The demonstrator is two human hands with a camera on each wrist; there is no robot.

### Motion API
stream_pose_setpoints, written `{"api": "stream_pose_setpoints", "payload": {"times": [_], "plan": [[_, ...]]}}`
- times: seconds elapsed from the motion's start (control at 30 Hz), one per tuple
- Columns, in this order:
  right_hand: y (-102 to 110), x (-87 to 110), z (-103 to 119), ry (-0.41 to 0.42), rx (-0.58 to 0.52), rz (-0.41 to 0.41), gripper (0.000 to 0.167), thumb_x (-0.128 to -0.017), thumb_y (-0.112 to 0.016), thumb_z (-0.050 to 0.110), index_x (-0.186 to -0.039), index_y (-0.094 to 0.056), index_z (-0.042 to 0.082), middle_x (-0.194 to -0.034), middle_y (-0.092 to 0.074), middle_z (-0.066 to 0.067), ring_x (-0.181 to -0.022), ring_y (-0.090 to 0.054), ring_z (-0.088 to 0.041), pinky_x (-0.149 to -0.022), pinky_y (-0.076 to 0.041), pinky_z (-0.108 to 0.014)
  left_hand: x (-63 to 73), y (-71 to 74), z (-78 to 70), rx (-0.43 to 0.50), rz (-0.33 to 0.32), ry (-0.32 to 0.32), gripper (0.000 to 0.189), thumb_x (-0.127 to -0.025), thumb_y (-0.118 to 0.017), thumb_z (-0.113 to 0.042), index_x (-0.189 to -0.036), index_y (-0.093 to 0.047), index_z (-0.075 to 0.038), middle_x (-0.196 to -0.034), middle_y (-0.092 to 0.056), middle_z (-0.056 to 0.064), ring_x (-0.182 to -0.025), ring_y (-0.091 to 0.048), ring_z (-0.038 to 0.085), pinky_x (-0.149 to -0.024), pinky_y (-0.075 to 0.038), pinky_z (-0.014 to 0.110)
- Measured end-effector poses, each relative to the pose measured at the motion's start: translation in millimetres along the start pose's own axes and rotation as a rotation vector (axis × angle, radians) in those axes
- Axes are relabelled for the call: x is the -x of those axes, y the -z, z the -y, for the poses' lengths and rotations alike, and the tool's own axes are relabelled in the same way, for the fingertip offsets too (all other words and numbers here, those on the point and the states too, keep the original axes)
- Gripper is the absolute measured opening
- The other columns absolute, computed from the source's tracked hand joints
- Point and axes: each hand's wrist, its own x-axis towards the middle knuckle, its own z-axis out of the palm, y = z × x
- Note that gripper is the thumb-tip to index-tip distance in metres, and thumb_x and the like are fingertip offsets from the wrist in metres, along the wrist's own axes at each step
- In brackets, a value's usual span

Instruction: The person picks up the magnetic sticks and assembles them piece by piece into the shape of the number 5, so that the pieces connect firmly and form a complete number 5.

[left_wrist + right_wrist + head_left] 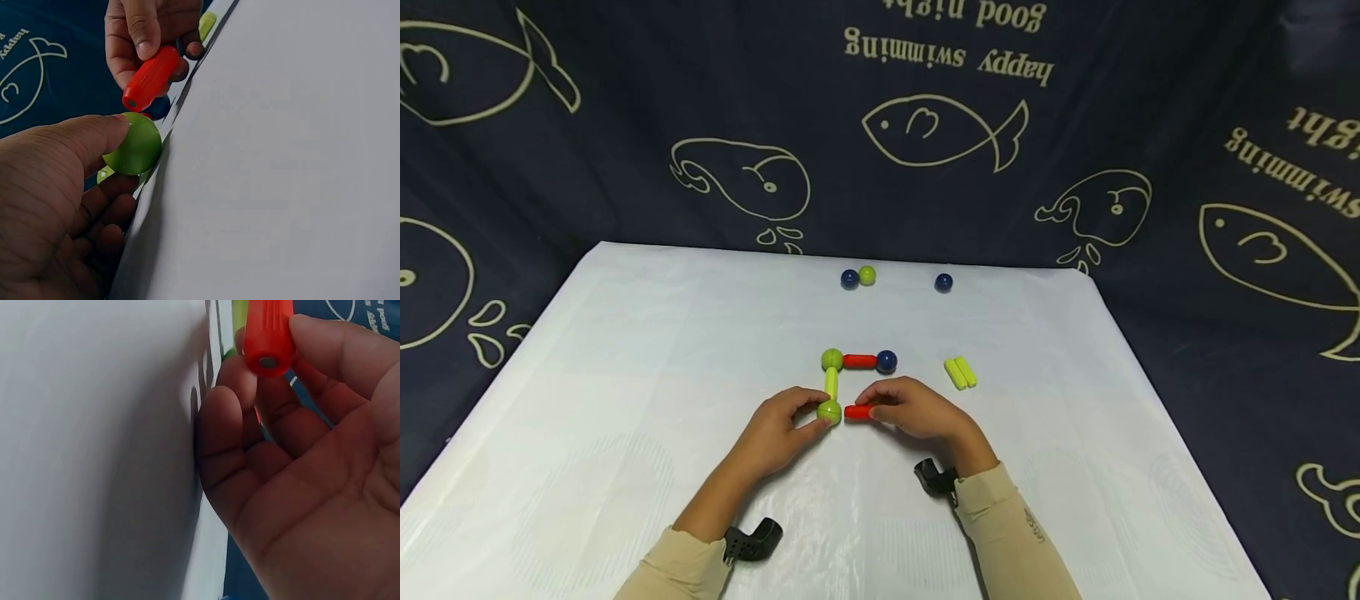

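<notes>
The held red rod point(270, 331) is ridged, the held green ball point(137, 147) glossy.

three views, one wide and two close

the head view looks forward and down from above, taking in the table point(1045, 400) and the cloth point(835, 187) beyond. the left wrist view looks closely past the left hand point(778, 433) toward the right hand point(921, 408); the right wrist view faces the right palm close up. both wrist views share the red rod point(152, 78).

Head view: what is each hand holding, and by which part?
The left hand pinches the nearest green ball by its sides; the right hand pinches the loose red rod toward the end away from that ball.
</notes>
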Motion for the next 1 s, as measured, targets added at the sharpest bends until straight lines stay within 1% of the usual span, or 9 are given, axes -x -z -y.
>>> {"api": "stream_pose_setpoints", "payload": {"times": [0.23,0.57,0.7,1.0], "plan": [[-0.6,-0.8,0.9,-0.016,0.021,-0.004,0.021,-0.096,-0.06,0.004,-0.111,-0.072,0.014,-0.103,-0.066,0.005,-0.096,-0.056,-0.015,-0.09,-0.044,-0.034,-0.5,0.6,0.0,-0.004,-0.002,-0.013,0.028,-0.087,-0.078,-0.014,-0.114,-0.071,-0.011,-0.105,-0.068,-0.003,-0.098,-0.063,0.018,-0.084,-0.05,0.041],[-3.0,-2.3,0.4,-0.022,0.012,-0.023,0.02,-0.096,-0.059,0.004,-0.11,-0.07,0.013,-0.102,-0.066,0.006,-0.096,-0.056,-0.015,-0.09,-0.044,-0.034,-1.1,0.6,-0.7,-0.005,0.001,-0.016,0.028,-0.088,-0.078,-0.016,-0.114,-0.071,-0.012,-0.104,-0.068,-0.004,-0.099,-0.062,0.016,-0.085,-0.049,0.041],[-3.5,-2.4,0.2,-0.014,0.015,-0.034,0.02,-0.096,-0.059,0.004,-0.111,-0.069,0.012,-0.101,-0.066,0.005,-0.095,-0.057,-0.015,-0.09,-0.045,-0.034,-0.7,1.2,-1.9,-0.01,0.001,-0.013,0.027,-0.088,-0.077,-0.017,-0.114,-0.071,-0.012,-0.104,-0.068,-0.005,-0.098,-0.062,0.016,-0.084,-0.049,0.041],[-5.4,-1.8,1.2,-0.001,0.008,-0.065,0.018,-0.097,-0.059,0.005,-0.111,-0.068,0.01,-0.098,-0.065,0.003,-0.091,-0.057,-0.015,-0.086,-0.047,-0.033,-0.6,1.3,-1.3,-0.02,0.004,0.008,0.028,-0.087,-0.079,-0.017,-0.114,-0.072,-0.012,-0.106,-0.069,-0.004,-0.1,-0.064,0.017,-0.085,-0.05,0.041]]}}
